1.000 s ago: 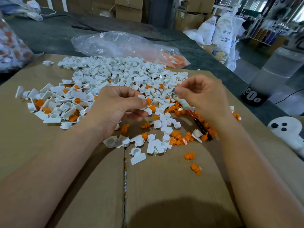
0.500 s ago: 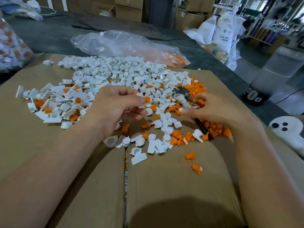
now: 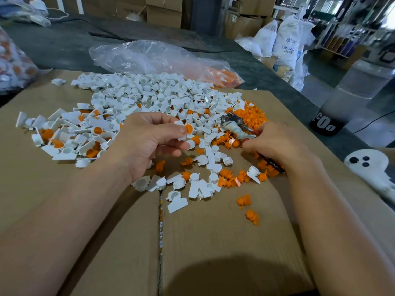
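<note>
1. R hand [image 3: 275,144]: fingers curled round a hand tool [image 3: 236,128] with a dark metal head, pale tape-wrapped neck and red-black handle. The hand tool sits low over the right part of the sheet, at the near edge of the orange heap.
2. Long axis is diagonal: the head points up-left, away from the person, and the handle end pokes out under the wrist at lower right.
3. L hand [image 3: 149,144]: thumb and fingertips pinch a small white plastic cap w/ orange plug [image 3: 186,129], held above the parts mid-sheet, left of the tool head and apart from it.
4. Counts: 1 hand tool, 1 held cap, 2 hands. 2 lone orange ribbed plugs [image 3: 243,199] lie nearest the person. The pile of white plastic tabbed caps [image 3: 149,97] and the heap of orange plastic plugs [image 3: 250,115] are too many to count.
5. All lie on a brown cardboard sheet [image 3: 213,253], w/ 1 clear plastic bag [image 3: 149,56] behind the pile.
6. Hard to see: most of the handle is hidden by the R hand. Can't tell if the tool jaws are apart. Bag contents are blurred, orange at its right end.
</note>
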